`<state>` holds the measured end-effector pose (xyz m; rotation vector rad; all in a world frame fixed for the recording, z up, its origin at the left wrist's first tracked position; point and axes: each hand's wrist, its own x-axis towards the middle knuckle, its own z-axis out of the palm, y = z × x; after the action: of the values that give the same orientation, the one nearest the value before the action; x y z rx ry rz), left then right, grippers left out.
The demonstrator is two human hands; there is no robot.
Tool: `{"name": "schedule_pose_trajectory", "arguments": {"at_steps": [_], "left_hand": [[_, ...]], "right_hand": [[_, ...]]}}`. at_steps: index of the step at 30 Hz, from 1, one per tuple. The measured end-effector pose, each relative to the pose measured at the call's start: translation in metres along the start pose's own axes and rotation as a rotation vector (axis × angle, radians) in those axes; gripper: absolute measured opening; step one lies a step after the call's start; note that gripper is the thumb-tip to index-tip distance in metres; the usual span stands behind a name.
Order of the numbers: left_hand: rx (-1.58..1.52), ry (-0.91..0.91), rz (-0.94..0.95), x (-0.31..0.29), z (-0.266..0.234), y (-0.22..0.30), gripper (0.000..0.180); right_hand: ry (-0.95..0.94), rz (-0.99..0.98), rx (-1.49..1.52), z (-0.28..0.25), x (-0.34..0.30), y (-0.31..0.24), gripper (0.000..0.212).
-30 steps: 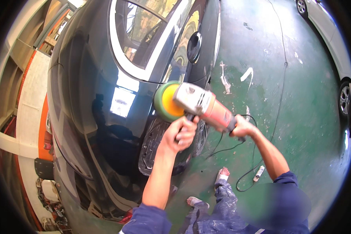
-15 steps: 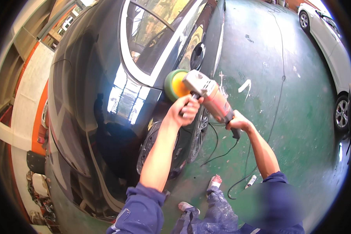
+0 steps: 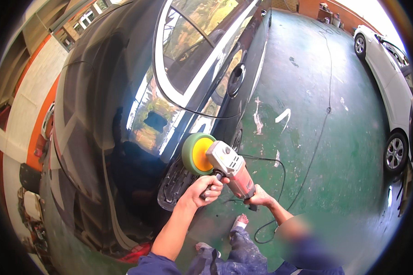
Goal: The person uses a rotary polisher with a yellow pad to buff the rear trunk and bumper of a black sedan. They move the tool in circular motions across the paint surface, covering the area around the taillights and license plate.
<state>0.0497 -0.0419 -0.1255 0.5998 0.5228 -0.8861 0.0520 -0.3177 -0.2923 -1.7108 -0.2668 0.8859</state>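
A handheld car polisher with a grey head and red body is held in both my hands. My left hand wraps round its black side handle, while my right hand grips the dark rear end near the cord. The green foam pad with its yellow centre is up against the side of a glossy black car, below the white-edged rear window. Whether the pad fully touches the paint or spins, I cannot tell. A dark oblong part of the car lies just below the pad.
A black cord loops across the green floor near my feet. Another long cable runs toward the back. To the right stands a white car. An orange-and-white wall is on the left beyond the black car.
Both hands have brought the polisher nearer to me along the car's side, from beside the window corner to lower on the panel. The view has shifted slightly.
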Motion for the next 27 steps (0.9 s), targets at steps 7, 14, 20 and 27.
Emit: {"name": "schedule_pose_trajectory", "arguments": {"at_steps": [7,14,20,27], "left_hand": [[-0.207,-0.263,-0.053,0.06,0.023,0.105,0.026],[-0.19,-0.339,0.076,0.011,0.021,0.103,0.028],[0.001,0.025,0.314,-0.141,-0.021,-0.034,0.027],[-0.158,0.074,0.505,-0.208,-0.052,-0.142,0.026]], "right_hand": [[0.172,0.012,-0.018,-0.073,0.043,-0.059,0.03],[0.176,0.048,-0.107,-0.065,0.047,-0.096,0.022],[-0.013,-0.154,-0.282,0.055,0.005,-0.091,0.02],[-0.138,-0.188,-0.493,0.106,-0.018,-0.125,0.027]]}}
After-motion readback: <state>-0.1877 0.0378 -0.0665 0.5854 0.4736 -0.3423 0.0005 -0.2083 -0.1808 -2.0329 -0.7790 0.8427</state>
